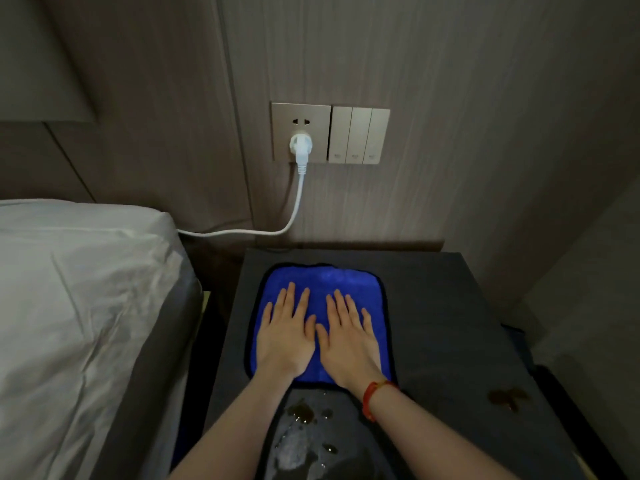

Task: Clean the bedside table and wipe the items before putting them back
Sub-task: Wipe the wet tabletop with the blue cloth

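Observation:
A blue cloth [332, 278] with a dark border lies spread flat on the dark bedside table [446, 306], toward its back left. My left hand [285, 332] and my right hand [346, 336] press on the cloth side by side, palms down, fingers straight and pointing at the wall. A red band sits on my right wrist. Near the front of the table, between my forearms, a wet smeared patch with brown drops [303, 431] shines. Another brown stain [507, 398] marks the right side of the top.
A bed with white linen [76, 306] stands close on the left. On the wall behind, a white plug [300, 147] sits in a socket, its cable running left behind the bed. A switch panel [358, 135] is beside it. A wall closes the right side.

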Demonstrator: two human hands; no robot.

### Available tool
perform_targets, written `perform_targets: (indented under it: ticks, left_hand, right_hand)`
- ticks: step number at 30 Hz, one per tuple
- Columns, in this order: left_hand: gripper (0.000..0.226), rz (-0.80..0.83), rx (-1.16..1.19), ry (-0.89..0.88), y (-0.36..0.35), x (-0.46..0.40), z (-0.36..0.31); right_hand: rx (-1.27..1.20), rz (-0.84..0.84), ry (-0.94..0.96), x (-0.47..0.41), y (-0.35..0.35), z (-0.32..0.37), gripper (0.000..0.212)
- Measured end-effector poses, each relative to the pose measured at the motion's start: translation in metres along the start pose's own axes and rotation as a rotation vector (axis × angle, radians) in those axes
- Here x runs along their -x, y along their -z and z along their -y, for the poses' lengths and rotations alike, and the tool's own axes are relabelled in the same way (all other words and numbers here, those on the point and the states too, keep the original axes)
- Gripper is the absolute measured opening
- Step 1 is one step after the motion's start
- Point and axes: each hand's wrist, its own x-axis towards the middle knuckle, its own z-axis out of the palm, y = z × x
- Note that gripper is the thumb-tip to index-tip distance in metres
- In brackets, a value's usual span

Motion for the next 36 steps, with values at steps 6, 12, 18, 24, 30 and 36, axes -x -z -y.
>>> perform_targets:
  ticks: [6, 12, 18, 24, 30, 36]
  left_hand:
    - [0.056, -0.016, -0.011, 0.051, -0.002, 0.016, 0.01]
    - [0.059, -0.016, -0.014, 0.085, -0.001, 0.015, 0.018]
    - [0.059, -0.035, -0.031, 0.136, 0.0, -0.01, 0.025]
    - [0.057, -0.047, -0.034, 0.151, 0.002, -0.047, 0.035]
    - [0.056, -0.017, -0.045, 0.167, 0.005, -0.078, 0.044]
    - [0.056, -0.003, -0.05, 0.172, 0.006, -0.08, 0.043]
  right_hand:
    - [0.086, 0.055, 0.134, -0.001, -0.004, -0.004, 0.059]
    - [0.089, 0.069, 0.161, -0.003, -0.003, -0.002, 0.058]
    - [0.049, 0.03, 0.091, -0.03, -0.005, 0.015, 0.056]
    - [0.026, 0.016, 0.082, -0.073, -0.01, 0.027, 0.056]
    - [0.018, 0.005, 0.073, -0.104, -0.012, 0.032, 0.055]
    - [0.021, 0.022, 0.056, -0.105, -0.01, 0.034, 0.055]
